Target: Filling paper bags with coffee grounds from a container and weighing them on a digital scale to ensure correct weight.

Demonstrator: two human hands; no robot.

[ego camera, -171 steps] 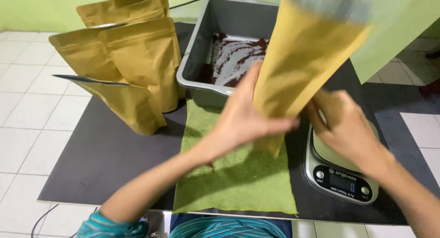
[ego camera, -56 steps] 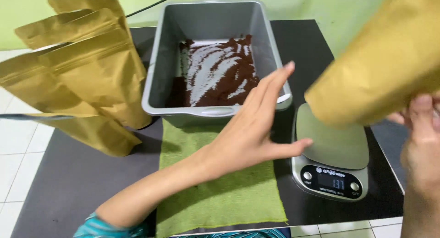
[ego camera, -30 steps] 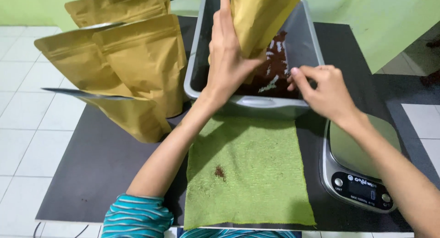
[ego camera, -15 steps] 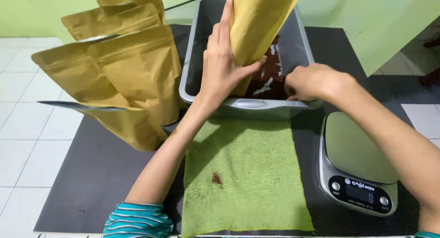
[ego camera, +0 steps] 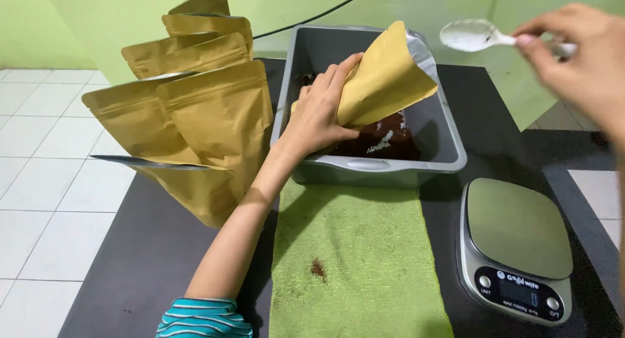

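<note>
My left hand [ego camera: 317,113] grips a tan stand-up pouch [ego camera: 384,78], tilted with its open, foil-lined mouth facing right, over a grey rectangular tub [ego camera: 374,162]. Dark brown powder [ego camera: 384,139] lies in the tub's bottom. At the upper right, my right hand [ego camera: 583,58] holds a white plastic spoon [ego camera: 472,35] by its handle, its bowl pointing left and level with the pouch mouth, a short gap between them.
Several tan pouches [ego camera: 189,123] stand and lean to the left of the tub. A green cloth [ego camera: 355,260] with a small brown spot lies in front of it on a black mat [ego camera: 130,266]. A digital kitchen scale [ego camera: 517,247] sits at the right.
The pouch has gone from upright to tilted low over the tub. My right hand has lifted out of the tub to the upper right, now holding the spoon.
</note>
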